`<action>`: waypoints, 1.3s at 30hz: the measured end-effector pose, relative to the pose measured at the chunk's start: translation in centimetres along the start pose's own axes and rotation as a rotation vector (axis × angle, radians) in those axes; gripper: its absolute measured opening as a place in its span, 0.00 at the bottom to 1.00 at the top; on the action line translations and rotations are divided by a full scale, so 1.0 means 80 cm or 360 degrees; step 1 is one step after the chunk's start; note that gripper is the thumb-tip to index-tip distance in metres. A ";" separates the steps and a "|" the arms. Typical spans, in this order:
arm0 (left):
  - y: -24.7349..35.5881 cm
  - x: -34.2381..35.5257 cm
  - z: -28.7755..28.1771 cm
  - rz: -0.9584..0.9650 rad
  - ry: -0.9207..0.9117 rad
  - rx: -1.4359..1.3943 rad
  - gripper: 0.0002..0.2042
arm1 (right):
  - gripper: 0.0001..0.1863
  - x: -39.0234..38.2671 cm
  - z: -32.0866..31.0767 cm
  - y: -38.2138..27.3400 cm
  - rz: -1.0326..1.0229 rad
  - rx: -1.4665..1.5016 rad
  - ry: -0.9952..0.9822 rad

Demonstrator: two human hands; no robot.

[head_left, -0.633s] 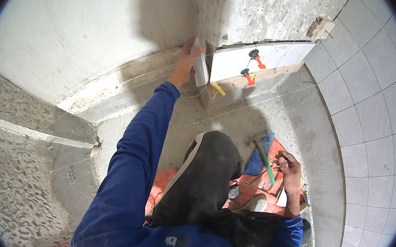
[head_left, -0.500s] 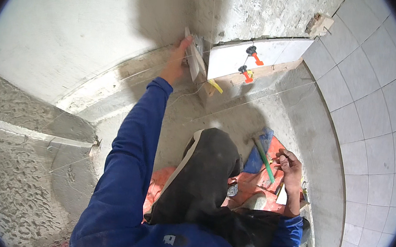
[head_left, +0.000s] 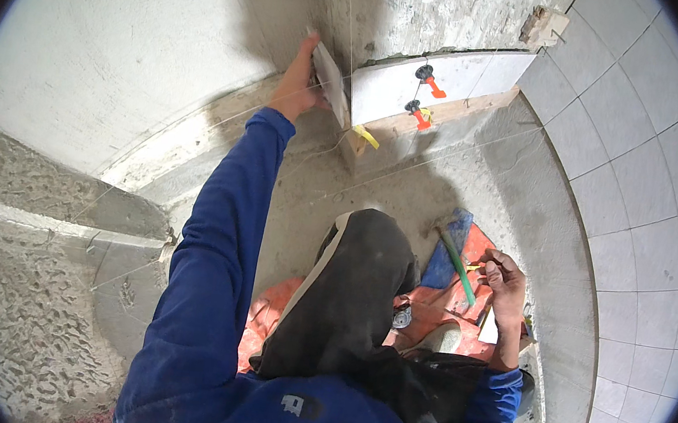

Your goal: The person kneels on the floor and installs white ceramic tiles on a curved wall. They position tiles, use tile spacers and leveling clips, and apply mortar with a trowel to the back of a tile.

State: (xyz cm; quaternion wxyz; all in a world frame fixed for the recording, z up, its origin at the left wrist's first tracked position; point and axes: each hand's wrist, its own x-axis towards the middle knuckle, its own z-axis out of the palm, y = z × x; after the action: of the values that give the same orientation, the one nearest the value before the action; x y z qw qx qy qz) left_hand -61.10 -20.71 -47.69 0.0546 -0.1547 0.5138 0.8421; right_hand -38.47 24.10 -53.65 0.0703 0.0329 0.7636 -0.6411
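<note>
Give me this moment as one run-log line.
left hand: holds grey tile at wall corner | right hand: low, by green-handled tool | red clips on set tile

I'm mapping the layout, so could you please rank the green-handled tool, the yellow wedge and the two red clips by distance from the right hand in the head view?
1. Green-handled tool: just left of the right hand, on the orange sheet.
2. Yellow wedge: farther up, at the tile's foot.
3. Red clips: farthest, on the white wall tile.

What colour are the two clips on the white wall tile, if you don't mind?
Orange-red clips with dark caps, clearest in the head view.
</note>
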 end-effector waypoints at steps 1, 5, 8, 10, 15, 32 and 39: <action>-0.003 0.002 0.000 0.0011 0.0009 -0.0014 0.52 | 0.21 -0.001 -0.001 0.000 -0.0012 -0.0007 0.0006; -0.010 0.015 -0.002 0.0072 0.0037 0.0050 0.52 | 0.21 -0.004 -0.002 -0.001 -0.0045 -0.0034 0.0007; -0.016 0.028 -0.006 0.0068 0.0048 0.0033 0.51 | 0.21 -0.006 -0.004 -0.004 -0.0019 -0.0051 0.0006; -0.018 0.033 -0.010 0.0111 -0.0019 0.0077 0.50 | 0.21 -0.007 -0.004 -0.005 0.0000 -0.0048 0.0009; -0.024 0.031 -0.011 0.0168 0.0042 0.0168 0.49 | 0.21 -0.008 -0.005 -0.005 0.0013 -0.0082 -0.0003; -0.035 0.059 -0.029 0.0452 0.0050 0.0412 0.40 | 0.21 -0.009 -0.002 -0.006 0.0022 -0.0091 -0.0032; -0.051 0.080 -0.060 0.0926 -0.0201 0.0933 0.31 | 0.23 -0.009 -0.001 -0.005 0.0013 -0.0109 -0.0074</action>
State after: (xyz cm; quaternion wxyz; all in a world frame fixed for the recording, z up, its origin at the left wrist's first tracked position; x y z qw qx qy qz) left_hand -65.12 -23.49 -55.19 -0.1125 0.0710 0.7496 0.6483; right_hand -37.82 24.13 -53.16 0.0918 0.0188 0.7830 -0.6149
